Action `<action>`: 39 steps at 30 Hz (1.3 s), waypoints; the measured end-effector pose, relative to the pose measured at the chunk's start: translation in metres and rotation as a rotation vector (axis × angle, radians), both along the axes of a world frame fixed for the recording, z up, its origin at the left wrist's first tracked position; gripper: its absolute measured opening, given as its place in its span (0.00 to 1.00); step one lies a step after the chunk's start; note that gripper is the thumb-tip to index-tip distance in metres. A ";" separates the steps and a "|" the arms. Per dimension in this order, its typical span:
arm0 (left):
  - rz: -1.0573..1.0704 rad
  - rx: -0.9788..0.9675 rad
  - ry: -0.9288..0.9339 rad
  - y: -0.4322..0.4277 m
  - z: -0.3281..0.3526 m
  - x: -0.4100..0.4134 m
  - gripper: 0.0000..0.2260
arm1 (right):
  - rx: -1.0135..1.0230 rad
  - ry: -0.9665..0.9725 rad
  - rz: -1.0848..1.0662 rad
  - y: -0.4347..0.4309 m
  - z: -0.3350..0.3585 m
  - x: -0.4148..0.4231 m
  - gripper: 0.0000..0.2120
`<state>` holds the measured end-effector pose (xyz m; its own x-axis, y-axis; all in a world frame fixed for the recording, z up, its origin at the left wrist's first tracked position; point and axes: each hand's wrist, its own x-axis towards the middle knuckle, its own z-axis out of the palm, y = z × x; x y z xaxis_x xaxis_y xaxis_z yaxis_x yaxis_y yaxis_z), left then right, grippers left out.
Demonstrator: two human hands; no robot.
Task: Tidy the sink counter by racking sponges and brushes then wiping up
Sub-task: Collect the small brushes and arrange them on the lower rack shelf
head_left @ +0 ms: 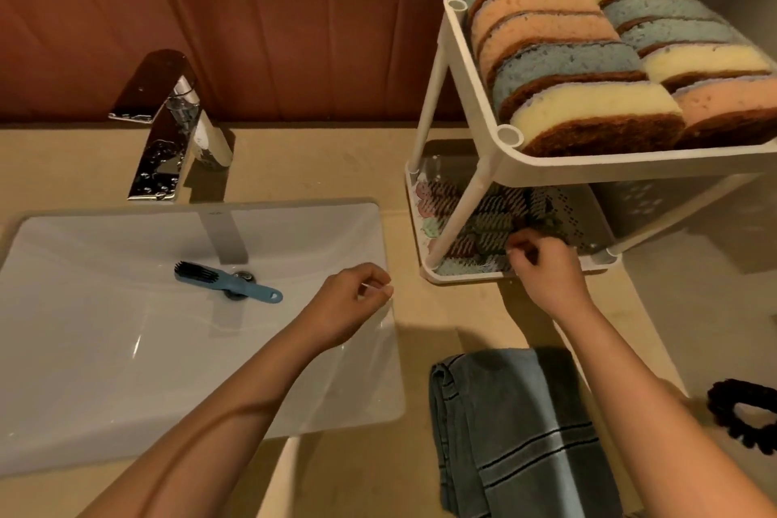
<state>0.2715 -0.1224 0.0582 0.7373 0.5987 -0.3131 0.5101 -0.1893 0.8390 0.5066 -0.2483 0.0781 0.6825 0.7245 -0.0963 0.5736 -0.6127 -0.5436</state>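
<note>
So one blue brush (223,278) is lying in the sink (105,341), right by the drain. Left grip (349,303) hangs over the sink's right edge, fingers loosely curled, nothing in it. Right grip (546,273) is curled at the front of the rack (630,168)'s bottom tier, touching the brushes (483,219) there; can't tell if it's actually pinching one. Sponges (567,67) fill the top tier, and a folded towel (513,433) sits on the bench (315,164).

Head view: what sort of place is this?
Probably a home washroom or kitchen sink area: a white basin with a chrome tap, a two-tier rack holding sponges above and brushes below, and a folded towel beside the basin.
</note>
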 end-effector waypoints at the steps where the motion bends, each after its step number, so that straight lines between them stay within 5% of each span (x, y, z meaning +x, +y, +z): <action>1: -0.024 -0.032 0.041 0.003 -0.005 -0.010 0.07 | 0.023 0.013 0.009 0.000 0.004 -0.011 0.07; 9: 0.027 -0.139 0.222 0.038 -0.036 -0.114 0.08 | -0.035 0.333 0.303 0.025 0.012 -0.112 0.06; 14: 0.318 -0.454 0.192 0.057 -0.034 -0.165 0.08 | -0.155 0.314 0.435 0.076 -0.021 -0.171 0.03; 20: 0.587 -0.574 0.181 0.083 -0.039 -0.224 0.08 | -0.314 0.232 0.467 0.154 -0.079 -0.238 0.07; 39: 0.561 -0.664 0.189 0.130 -0.063 -0.277 0.06 | -0.512 -0.078 0.451 0.275 -0.161 -0.327 0.15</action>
